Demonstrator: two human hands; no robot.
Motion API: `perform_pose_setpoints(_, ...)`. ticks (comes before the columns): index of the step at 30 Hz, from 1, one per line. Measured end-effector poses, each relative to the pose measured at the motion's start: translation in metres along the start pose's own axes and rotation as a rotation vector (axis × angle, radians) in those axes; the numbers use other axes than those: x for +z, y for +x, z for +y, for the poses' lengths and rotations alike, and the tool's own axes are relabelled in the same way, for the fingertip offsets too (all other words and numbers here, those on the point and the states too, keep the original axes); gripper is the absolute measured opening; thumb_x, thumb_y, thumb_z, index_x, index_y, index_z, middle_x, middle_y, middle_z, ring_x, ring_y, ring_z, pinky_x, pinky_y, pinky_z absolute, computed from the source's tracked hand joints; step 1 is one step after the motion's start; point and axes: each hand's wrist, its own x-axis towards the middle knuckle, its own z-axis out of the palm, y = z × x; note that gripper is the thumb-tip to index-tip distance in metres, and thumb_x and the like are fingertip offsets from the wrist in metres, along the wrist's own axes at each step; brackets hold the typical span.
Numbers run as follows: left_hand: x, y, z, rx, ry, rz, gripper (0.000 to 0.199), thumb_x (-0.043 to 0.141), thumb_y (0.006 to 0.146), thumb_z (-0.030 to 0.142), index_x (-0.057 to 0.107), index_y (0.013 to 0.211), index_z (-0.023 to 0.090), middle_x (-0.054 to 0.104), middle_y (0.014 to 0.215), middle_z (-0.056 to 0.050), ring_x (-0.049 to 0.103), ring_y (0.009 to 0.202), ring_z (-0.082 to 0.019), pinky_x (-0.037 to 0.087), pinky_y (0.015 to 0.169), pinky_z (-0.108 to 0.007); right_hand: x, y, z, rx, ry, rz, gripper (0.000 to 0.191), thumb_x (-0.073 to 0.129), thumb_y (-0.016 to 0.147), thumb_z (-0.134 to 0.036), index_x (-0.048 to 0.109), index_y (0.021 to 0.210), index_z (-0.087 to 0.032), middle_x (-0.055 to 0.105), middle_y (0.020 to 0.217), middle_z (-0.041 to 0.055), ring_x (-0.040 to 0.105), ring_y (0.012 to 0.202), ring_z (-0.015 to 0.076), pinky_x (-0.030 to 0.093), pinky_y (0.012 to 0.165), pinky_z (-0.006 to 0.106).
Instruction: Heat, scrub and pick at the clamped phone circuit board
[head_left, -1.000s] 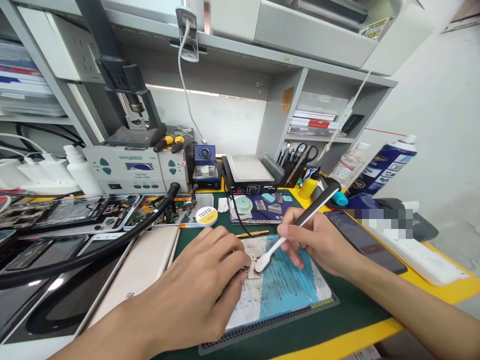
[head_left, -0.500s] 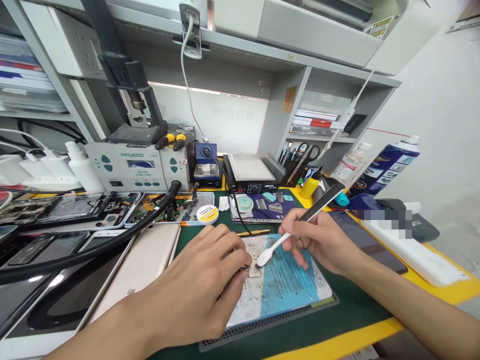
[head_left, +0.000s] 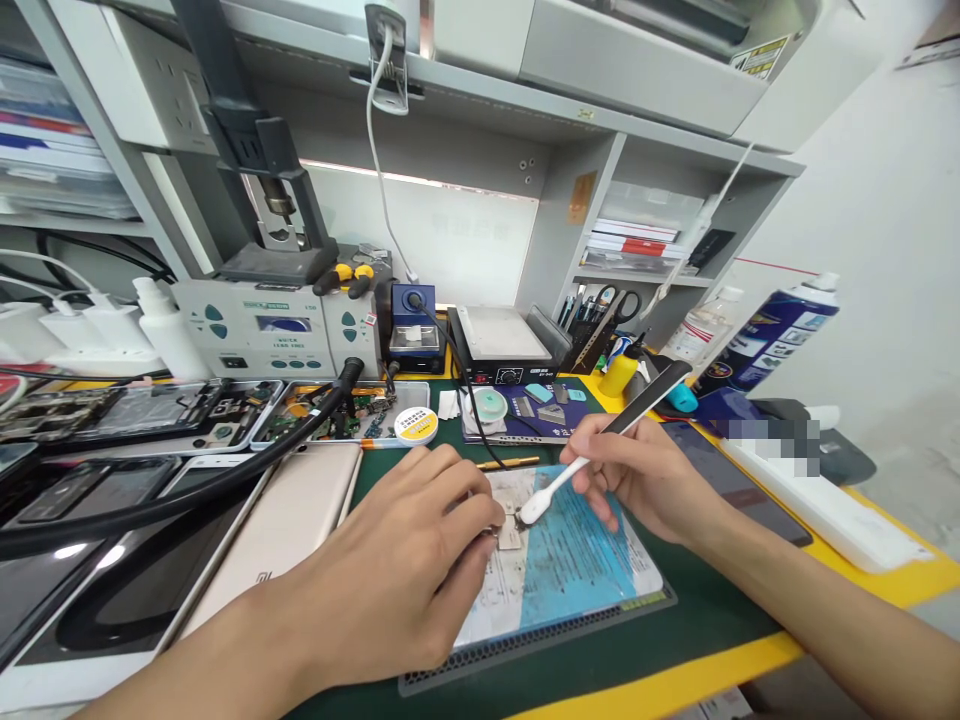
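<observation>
In my right hand [head_left: 630, 465] is a black-and-white toothbrush [head_left: 581, 462], gripped between thumb and fingers and slanting down to the left. Its white head, with dark bristles underneath, is at a small flat metallic piece [head_left: 512, 533]. My left hand [head_left: 431, 545] is closed, its thumb and fingertips pinched at the left edge of that piece; what exactly they grip is hidden behind the fingers. Under both lies a stained white-and-blue printed sheet [head_left: 577, 570] on a dark pad.
A gold phone back [head_left: 277, 540] and several opened phones are at left, with a thick black hose [head_left: 247, 490] across them. Behind stand a rework station [head_left: 262, 330], a heating plate [head_left: 502, 335] and a round tin [head_left: 416, 426]. A dark tablet-like panel [head_left: 731, 480] lies at right.
The brush head has shifted slightly up and to the right over the metallic piece, and my right hand with it. My left hand stays in place.
</observation>
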Motion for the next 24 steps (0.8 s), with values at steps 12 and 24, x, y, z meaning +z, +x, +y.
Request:
perform_pose_setpoints(12,-0.0007,0.0021,-0.0005,-0.006,0.009,-0.027,0.022,0.043,0.104,0.019,0.065,0.107,0.02,0.063,0.104,-0.007,0.053,0.098,-0.025,0.043,0.086,-0.045,-0.0003,-0.0012,-0.0004,0.016,-0.011,-0.006,0.02,0.081,0.077,-0.031,0.077,0.072,-0.012,0.073,0.06,0.0059,0.061,0.036,0.014,0.048,0.031,0.019)
perform_pose_setpoints(24,0.0042,-0.002,0.0008,-0.027,0.01,0.089,0.022,0.051,0.098,0.018,0.058,0.119,0.018,0.061,0.106,-0.009,0.053,0.097,-0.025,0.047,0.086,-0.043,0.0033,-0.0012,-0.0026,0.008,-0.018,-0.048,0.023,0.082,0.079,-0.034,0.075,0.071,-0.013,0.072,0.06,0.0047,0.062,0.037,0.013,0.049,0.034,0.018)
